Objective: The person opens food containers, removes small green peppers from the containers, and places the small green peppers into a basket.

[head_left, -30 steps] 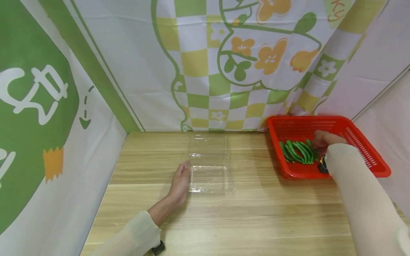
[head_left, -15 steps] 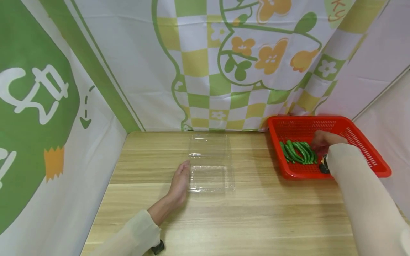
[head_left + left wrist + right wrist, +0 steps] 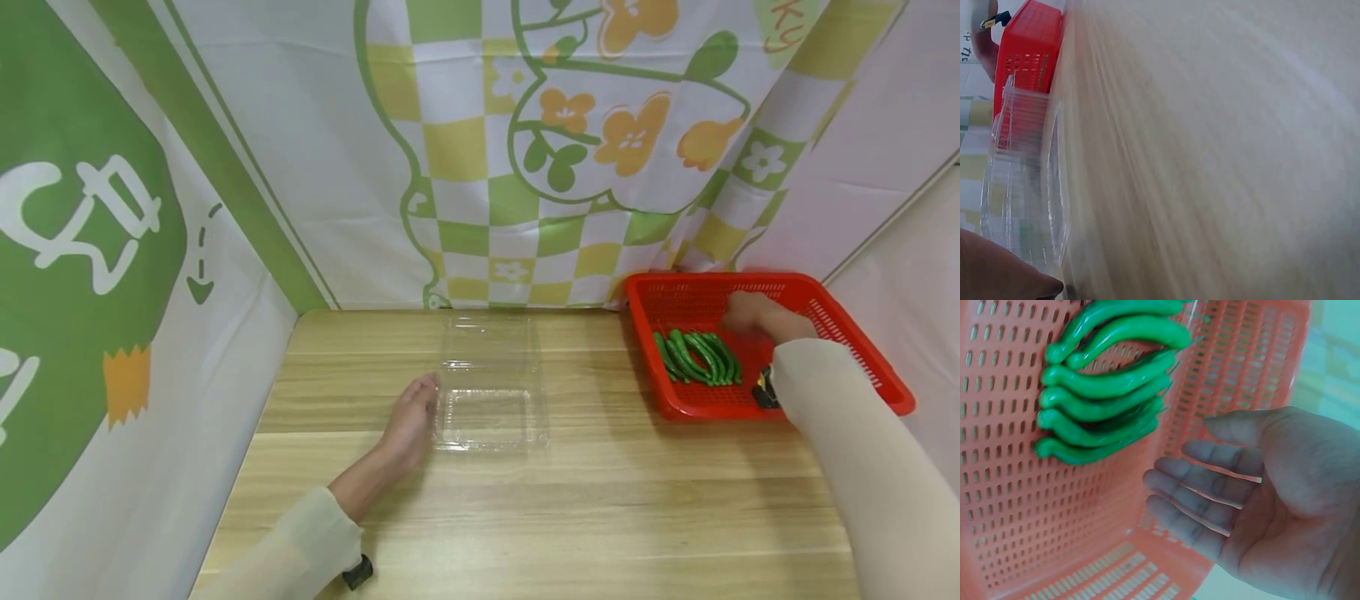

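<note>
Several green chili peppers [image 3: 701, 357] lie side by side in a row in the red basket [image 3: 675, 407]. Over the basket's inside, just beyond the row, my right hand [image 3: 757, 317] is spread with nothing in it. In the right wrist view its fingers [image 3: 1194, 487] are loosely extended, apart from the peppers [image 3: 1107, 384]. A clear plastic clamshell box [image 3: 487, 392] lies unfolded on the table, with no contents. My left hand [image 3: 408, 425] is at its left edge, fingers fairly straight. In the left wrist view only the thumb side of that hand [image 3: 1000, 272] shows, beside the box [image 3: 1022, 181].
The wooden table [image 3: 585, 508] ends at the back against a patterned cloth wall [image 3: 510, 217]. Another printed wall [image 3: 90, 292] stands on the left. The basket's raised sides surround the peppers at the table's back right.
My right hand has drawn back from the peppers, away toward the far side of the basket, and its fingers have come off them. My left hand has shifted slightly left.
</note>
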Demonstrator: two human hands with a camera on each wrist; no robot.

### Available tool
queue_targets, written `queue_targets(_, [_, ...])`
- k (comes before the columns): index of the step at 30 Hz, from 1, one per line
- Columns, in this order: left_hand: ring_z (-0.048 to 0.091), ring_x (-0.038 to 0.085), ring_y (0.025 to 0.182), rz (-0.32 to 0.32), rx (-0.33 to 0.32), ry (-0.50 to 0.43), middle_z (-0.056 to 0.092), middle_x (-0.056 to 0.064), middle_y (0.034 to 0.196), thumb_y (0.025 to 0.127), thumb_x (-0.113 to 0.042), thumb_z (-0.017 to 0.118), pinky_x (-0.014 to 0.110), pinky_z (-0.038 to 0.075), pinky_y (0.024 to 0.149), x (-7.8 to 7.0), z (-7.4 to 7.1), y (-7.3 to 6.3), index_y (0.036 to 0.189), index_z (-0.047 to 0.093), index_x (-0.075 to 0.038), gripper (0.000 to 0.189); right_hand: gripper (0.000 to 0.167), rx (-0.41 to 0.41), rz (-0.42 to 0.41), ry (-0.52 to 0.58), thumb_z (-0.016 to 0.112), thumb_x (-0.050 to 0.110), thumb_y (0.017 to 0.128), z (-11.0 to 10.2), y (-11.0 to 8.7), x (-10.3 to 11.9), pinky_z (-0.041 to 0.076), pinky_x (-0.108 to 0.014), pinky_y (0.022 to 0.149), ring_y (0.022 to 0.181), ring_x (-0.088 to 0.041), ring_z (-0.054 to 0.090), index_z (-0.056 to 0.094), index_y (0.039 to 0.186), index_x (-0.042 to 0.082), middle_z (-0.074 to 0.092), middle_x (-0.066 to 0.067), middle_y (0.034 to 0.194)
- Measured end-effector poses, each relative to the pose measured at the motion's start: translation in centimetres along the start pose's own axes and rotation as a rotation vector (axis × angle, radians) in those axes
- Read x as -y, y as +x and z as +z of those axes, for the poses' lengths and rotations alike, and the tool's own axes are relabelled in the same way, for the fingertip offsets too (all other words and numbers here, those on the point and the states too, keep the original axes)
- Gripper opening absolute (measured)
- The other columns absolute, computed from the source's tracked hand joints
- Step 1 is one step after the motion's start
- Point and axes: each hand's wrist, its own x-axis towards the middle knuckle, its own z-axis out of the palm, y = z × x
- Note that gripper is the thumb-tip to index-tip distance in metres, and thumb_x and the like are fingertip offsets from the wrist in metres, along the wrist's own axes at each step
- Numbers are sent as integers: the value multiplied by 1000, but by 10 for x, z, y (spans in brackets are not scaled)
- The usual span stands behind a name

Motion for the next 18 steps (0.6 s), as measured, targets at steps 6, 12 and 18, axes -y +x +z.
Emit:
queue_targets(6, [10, 44, 161, -13, -30, 136, 13, 24, 175, 117, -26, 31, 60, 8, 133, -14, -11, 0, 166, 19, 2, 58, 24, -112, -71, -100, 58, 9, 99, 0, -5, 20, 50, -38, 63, 65, -22, 51, 58, 76, 3, 52, -4, 69])
queue_targets(12, [5, 44, 162, 27, 40, 368, 5, 20, 177, 116, -42, 29, 66, 7, 131, -28, -24, -1, 170, 8, -8, 67, 36, -178, -66, -141, 60, 19, 103, 5, -3, 38, 58, -64, 85, 91, -47, 69, 64, 111, -15, 70, -30, 101])
queue_targets(18, [-2, 44, 162, 190, 45, 723, -5, 17, 177, 116, -44, 30, 66, 2, 130, -42, -27, 3, 170, 8, -6, 69, 49, -266, -122, -130, 60, 29, 107, 10, -6, 63, 57, -68, 85, 98, -52, 70, 59, 129, -14, 72, -28, 101])
